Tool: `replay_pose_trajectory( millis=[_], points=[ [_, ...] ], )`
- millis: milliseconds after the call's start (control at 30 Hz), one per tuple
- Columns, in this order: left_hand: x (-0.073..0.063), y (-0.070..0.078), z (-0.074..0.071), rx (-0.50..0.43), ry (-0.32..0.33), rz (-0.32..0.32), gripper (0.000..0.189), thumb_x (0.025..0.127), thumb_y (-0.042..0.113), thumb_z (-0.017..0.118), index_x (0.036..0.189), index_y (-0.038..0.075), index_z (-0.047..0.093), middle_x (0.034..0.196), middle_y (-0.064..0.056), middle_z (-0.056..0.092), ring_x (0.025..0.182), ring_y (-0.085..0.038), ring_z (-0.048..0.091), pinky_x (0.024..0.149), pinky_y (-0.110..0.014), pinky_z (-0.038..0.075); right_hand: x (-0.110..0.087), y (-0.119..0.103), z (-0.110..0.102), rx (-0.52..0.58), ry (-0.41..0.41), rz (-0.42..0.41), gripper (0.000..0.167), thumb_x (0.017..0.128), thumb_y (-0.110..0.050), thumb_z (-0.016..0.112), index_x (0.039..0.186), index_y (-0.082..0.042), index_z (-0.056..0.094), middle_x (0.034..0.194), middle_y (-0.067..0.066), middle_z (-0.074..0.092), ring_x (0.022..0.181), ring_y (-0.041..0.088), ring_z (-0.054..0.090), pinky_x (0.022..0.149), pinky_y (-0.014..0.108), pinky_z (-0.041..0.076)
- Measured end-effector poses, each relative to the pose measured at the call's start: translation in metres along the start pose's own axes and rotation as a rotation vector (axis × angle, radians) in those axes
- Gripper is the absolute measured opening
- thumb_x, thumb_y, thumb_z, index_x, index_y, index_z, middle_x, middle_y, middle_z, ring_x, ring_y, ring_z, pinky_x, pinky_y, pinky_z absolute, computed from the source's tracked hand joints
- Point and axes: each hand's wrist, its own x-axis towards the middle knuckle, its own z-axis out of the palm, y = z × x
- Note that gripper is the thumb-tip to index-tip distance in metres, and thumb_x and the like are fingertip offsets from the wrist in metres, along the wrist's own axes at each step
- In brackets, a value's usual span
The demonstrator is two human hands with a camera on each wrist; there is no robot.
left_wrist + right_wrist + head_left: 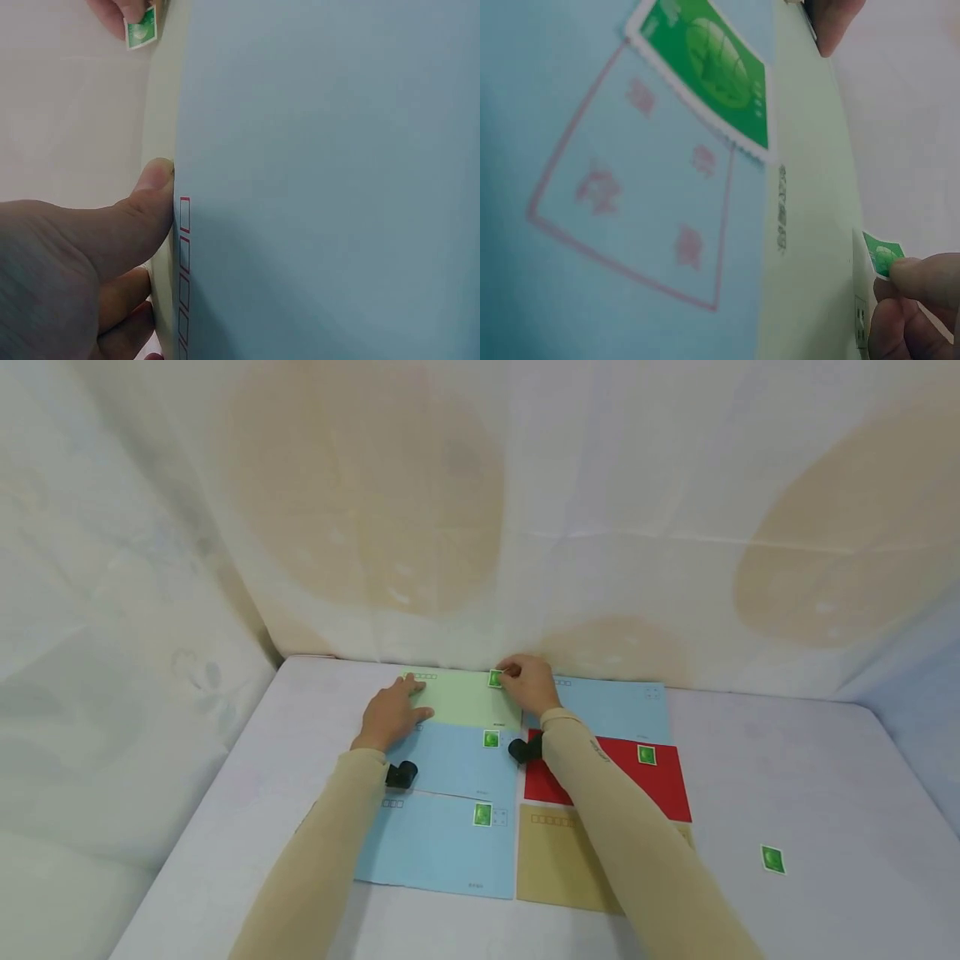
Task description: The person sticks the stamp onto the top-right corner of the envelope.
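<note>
A light green envelope (461, 700) lies at the back of the table. My left hand (386, 717) rests on its left end, fingers spread; the left wrist view shows its thumb (154, 202) laid along the envelope. Between thumb and fingers my right hand (532, 683) pinches a green postage stamp (495, 678) by one side, at the envelope's upper right corner. In the right wrist view the held stamp (883, 255) stands tilted, partly covered by the thumb. Just in front, a blue envelope (450, 760) bears another green stamp (491, 739).
A second blue envelope (427, 852) with a stamp lies nearer. To the right are another blue envelope (615, 706), a red envelope (667, 785) with a stamp, and a tan envelope (547, 860) partly under the right sleeve. One loose stamp (772, 859) lies farther right.
</note>
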Motion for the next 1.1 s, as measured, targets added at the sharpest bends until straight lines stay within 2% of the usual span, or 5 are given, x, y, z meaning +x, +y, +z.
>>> replay_pose_trajectory(
  millis=[533, 767, 1100],
  points=[
    [0.0008, -0.0006, 0.0032, -0.006, 0.013, 0.008, 0.06, 0.095, 0.027, 0.072, 0.147, 0.006, 0.051, 0.159, -0.015, 0.035, 0.147, -0.038, 0.03, 0.116, -0.053, 0.031, 0.001, -0.003, 0.0029, 0.001, 0.014, 0.063, 0.016, 0.091, -0.007, 0.068, 0.105, -0.004, 0.076, 0.101, 0.012, 0.071, 0.095, 0.027, 0.062, 0.085, 0.039, 0.053],
    [-0.0009, 0.0027, 0.0026, -0.013, 0.029, 0.012, 0.059, 0.094, 0.025, 0.072, 0.146, 0.005, 0.052, 0.158, -0.017, 0.036, 0.146, -0.04, 0.032, 0.115, -0.054, 0.033, 0.001, -0.0034, 0.0039, -0.035, 0.037, 0.069, 0.016, 0.091, -0.005, 0.066, 0.103, -0.003, 0.076, 0.1, 0.013, 0.071, 0.095, 0.028, 0.061, 0.085, 0.04, 0.052],
    [-0.0004, 0.0048, 0.0014, 0.001, 0.004, 0.001, 0.06, 0.094, 0.027, 0.072, 0.147, 0.006, 0.051, 0.159, -0.016, 0.035, 0.146, -0.039, 0.031, 0.115, -0.054, 0.033, 0.0021, -0.0013, 0.0044, -0.054, 0.038, 0.08, 0.016, 0.091, -0.005, 0.065, 0.102, -0.002, 0.077, 0.099, 0.012, 0.07, 0.093, 0.026, 0.058, 0.084, 0.038, 0.05]
  ],
)
